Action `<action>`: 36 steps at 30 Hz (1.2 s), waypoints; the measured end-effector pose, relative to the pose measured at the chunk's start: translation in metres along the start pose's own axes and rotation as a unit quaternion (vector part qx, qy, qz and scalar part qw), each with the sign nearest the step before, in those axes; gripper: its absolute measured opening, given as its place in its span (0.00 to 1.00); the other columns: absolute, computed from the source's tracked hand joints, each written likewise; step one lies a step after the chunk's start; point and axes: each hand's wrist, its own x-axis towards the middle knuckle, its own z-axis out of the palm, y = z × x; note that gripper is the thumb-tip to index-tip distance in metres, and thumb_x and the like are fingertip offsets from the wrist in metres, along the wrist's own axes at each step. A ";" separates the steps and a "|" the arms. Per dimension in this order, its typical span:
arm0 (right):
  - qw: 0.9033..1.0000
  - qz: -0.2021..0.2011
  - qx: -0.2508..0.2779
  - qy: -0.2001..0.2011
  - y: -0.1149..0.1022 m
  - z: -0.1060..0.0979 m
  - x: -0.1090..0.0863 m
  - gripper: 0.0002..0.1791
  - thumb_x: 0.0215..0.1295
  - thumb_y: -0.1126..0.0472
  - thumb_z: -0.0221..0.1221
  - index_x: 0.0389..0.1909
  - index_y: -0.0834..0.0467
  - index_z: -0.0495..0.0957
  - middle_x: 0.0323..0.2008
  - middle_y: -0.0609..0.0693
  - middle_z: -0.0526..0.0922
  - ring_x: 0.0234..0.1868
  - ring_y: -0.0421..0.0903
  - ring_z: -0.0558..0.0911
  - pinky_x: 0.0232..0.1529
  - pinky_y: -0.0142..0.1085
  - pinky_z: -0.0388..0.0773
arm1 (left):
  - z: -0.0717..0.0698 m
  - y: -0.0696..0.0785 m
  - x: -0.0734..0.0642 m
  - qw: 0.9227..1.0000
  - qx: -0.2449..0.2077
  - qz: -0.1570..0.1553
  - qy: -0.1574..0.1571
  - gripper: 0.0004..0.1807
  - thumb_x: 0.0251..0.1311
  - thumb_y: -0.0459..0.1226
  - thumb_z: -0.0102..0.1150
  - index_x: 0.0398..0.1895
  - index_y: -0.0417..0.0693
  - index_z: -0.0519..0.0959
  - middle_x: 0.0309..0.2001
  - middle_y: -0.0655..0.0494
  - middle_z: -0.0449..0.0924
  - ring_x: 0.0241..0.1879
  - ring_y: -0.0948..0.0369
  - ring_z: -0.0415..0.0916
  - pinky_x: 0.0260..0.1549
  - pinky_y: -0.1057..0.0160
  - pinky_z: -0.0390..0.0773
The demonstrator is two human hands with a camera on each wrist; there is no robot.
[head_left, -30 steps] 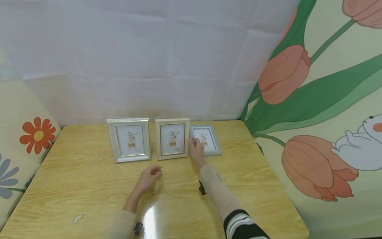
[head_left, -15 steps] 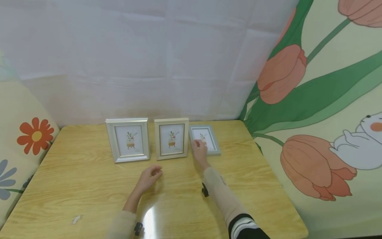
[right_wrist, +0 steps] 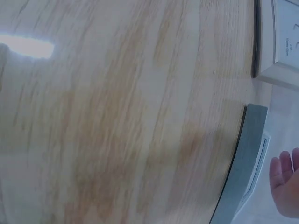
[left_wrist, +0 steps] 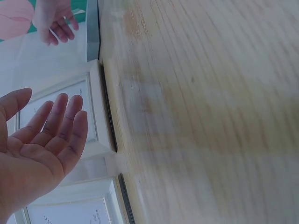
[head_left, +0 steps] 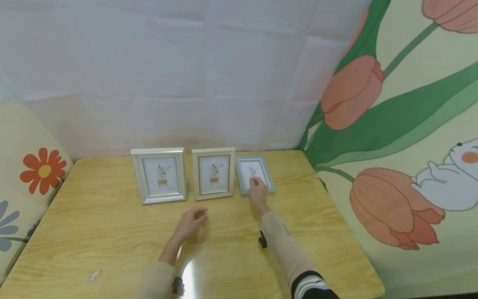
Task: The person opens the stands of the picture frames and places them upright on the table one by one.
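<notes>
Contact between the right hand [head_left: 259,192] and the blue-grey rectangular picture frame [head_left: 266,174] lying on the yellow wood-grain table [head_left: 112,241] we cannot confirm; the left hand [head_left: 189,223], well apart, fronts the upright cream rectangular frame [head_left: 213,174]. Both hands look relaxed.

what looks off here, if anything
The blue-gray frame lies flat, while the silver frame and cream frame left of it stand upright. A pale spot, possibly damage, marks the table at front left.

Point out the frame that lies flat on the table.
The gray frame, rightmost of the three, with the right hand over it; the silver frame and beige frame both stand up.
</notes>
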 end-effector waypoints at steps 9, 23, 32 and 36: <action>0.999 0.033 0.012 0.011 0.005 -0.010 0.003 0.12 0.62 0.62 0.53 0.38 0.68 0.76 0.33 0.58 0.79 0.36 0.53 0.75 0.41 0.44 0.73 | 0.021 0.007 0.014 0.999 0.014 0.040 -0.028 0.11 0.56 0.30 0.54 0.41 0.32 0.75 0.33 0.50 0.78 0.34 0.55 0.74 0.34 0.61 0.76; 0.998 0.018 -0.037 0.040 0.019 -0.016 0.006 0.11 0.60 0.64 0.53 0.36 0.69 0.77 0.33 0.63 0.79 0.36 0.56 0.76 0.41 0.46 0.74 | 0.048 0.020 0.042 0.991 0.047 0.071 -0.102 0.13 0.56 0.30 0.52 0.43 0.30 0.74 0.36 0.45 0.78 0.36 0.52 0.74 0.35 0.59 0.76; 0.996 0.078 -0.016 0.027 0.027 -0.026 0.010 0.13 0.62 0.63 0.49 0.41 0.68 0.74 0.37 0.62 0.78 0.40 0.55 0.76 0.43 0.43 0.74 | 0.065 0.024 0.056 0.986 0.069 0.070 -0.135 0.13 0.55 0.30 0.52 0.43 0.31 0.75 0.39 0.42 0.77 0.37 0.52 0.75 0.36 0.59 0.77; 0.996 0.082 -0.019 0.031 0.030 -0.030 0.012 0.13 0.62 0.63 0.49 0.41 0.68 0.75 0.37 0.62 0.78 0.40 0.55 0.76 0.43 0.44 0.74 | 0.070 0.027 0.063 0.987 0.073 0.068 -0.129 0.13 0.55 0.30 0.52 0.43 0.32 0.75 0.39 0.41 0.77 0.39 0.50 0.75 0.38 0.57 0.76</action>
